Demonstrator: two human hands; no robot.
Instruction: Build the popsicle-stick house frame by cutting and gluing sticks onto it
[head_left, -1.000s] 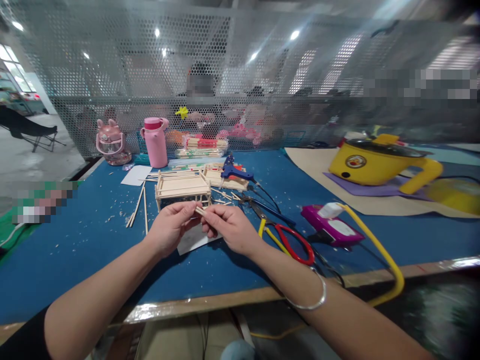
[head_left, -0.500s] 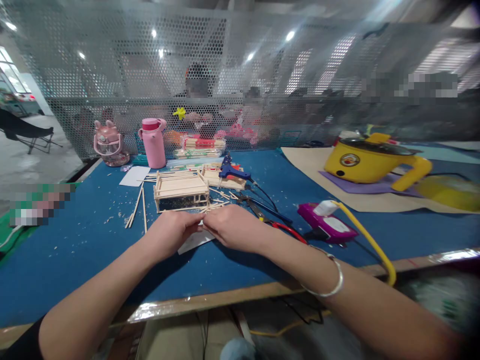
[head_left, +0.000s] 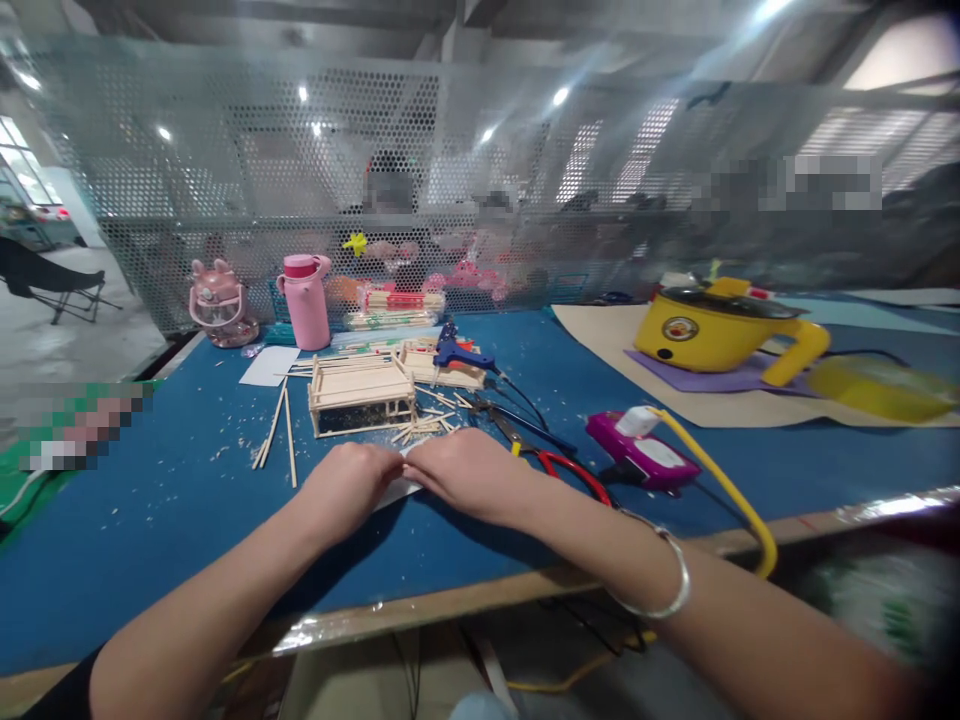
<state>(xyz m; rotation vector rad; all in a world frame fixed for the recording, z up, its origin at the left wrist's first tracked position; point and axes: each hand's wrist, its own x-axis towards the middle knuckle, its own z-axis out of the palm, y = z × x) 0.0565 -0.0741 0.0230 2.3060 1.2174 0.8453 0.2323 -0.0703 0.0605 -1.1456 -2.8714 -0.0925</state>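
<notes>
My left hand (head_left: 349, 487) and my right hand (head_left: 469, 475) meet at the fingertips above a white sheet of paper (head_left: 396, 494). Both are closed in a pinch; whatever lies between the fingers is too small or hidden to name. Just beyond them stands a small frame of wooden sticks (head_left: 361, 385), shaped like a little bed. Short cut sticks (head_left: 421, 428) lie between this frame and my right hand. Longer loose sticks (head_left: 290, 440) rest to the left. Pliers with red handles (head_left: 574, 475) lie right of my right hand.
Behind the frame, a blue glue gun (head_left: 463, 355) rests by a second stick piece. A purple power socket (head_left: 641, 452) with a yellow cord and a yellow electric pot (head_left: 712, 330) stand to the right. A pink flask (head_left: 307, 310) and a clear pink bottle (head_left: 223, 310) stand at the back left.
The view has shifted slightly, so the table things sit a little lower and further left. My hands stay together at the fingertips over the paper, and more cut sticks show beyond them.
</notes>
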